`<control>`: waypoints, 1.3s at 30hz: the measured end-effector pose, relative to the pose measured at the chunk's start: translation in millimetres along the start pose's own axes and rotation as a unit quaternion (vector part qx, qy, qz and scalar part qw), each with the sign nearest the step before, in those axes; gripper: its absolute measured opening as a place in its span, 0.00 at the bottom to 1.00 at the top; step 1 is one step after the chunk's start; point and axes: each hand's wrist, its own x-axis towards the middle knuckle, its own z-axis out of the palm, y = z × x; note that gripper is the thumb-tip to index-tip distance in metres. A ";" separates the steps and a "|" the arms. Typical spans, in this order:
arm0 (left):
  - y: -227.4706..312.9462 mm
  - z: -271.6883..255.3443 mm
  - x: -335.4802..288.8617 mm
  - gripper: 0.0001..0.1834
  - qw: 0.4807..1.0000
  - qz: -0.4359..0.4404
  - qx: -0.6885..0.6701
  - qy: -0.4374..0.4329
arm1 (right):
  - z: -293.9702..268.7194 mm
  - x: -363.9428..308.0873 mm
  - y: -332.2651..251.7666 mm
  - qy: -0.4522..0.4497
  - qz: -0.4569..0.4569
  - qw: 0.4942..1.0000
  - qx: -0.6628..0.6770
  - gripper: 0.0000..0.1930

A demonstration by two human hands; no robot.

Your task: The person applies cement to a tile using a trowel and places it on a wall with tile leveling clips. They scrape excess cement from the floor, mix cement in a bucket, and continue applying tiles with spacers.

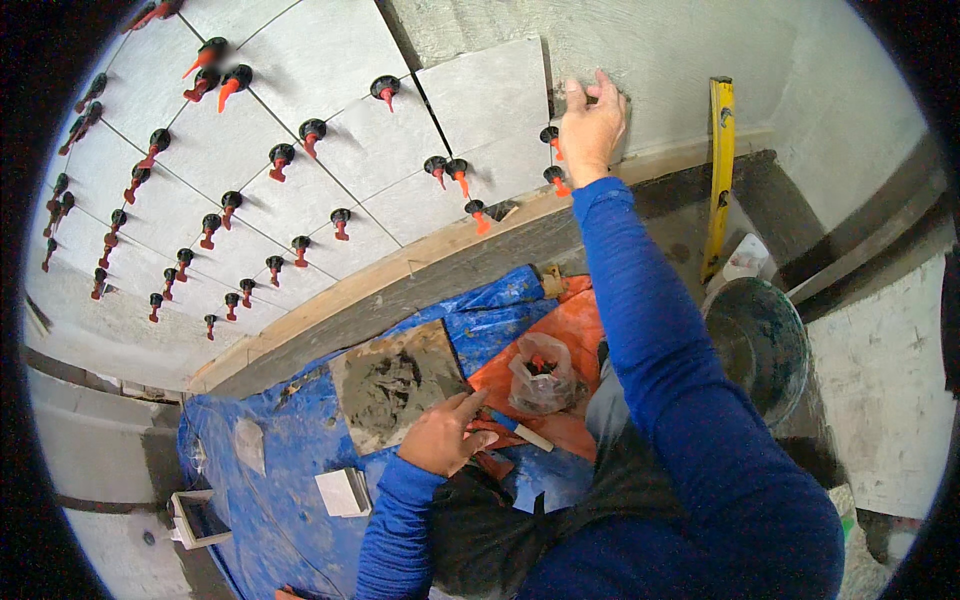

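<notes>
The grey wall tile [483, 105] lies flat against the wall at the right end of the tiled area, its long axis slanting up to the right, with two red-and-black levelling clips [553, 160] on its right edge. The right hand [592, 128] reaches up on a straight arm, fingers spread and pressed flat at the tile's upper right corner, gripping nothing. The left hand [445, 437] rests low on the blue tarp [290, 440], its fingers loosely open and touching the edge of one mortar-smeared tile [395, 385].

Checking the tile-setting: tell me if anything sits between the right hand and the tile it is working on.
Nothing visible does. The right hand already rests on the right edge of the grey wall tile, above two orange-and-black levelling clips.
</notes>
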 end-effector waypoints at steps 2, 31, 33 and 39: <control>-0.6 -0.5 0.2 0.34 1.000 -0.001 0.000 -0.007 | -1.5 4.4 6.5 0.015 0.011 1.000 -0.008 0.24; 9.0 -2.2 2.5 0.32 0.999 -0.023 0.011 -0.029 | 18.4 -43.8 -46.7 -0.099 -0.053 0.993 -0.039 0.59; 9.0 -2.7 2.5 0.32 0.999 -0.013 0.004 -0.033 | 20.2 -43.9 -47.2 -0.104 -0.043 0.993 -0.030 0.60; 6.1 0.4 0.2 0.33 0.999 -0.005 0.012 -0.035 | 23.9 -43.2 -45.9 -0.105 -0.041 0.993 -0.027 0.61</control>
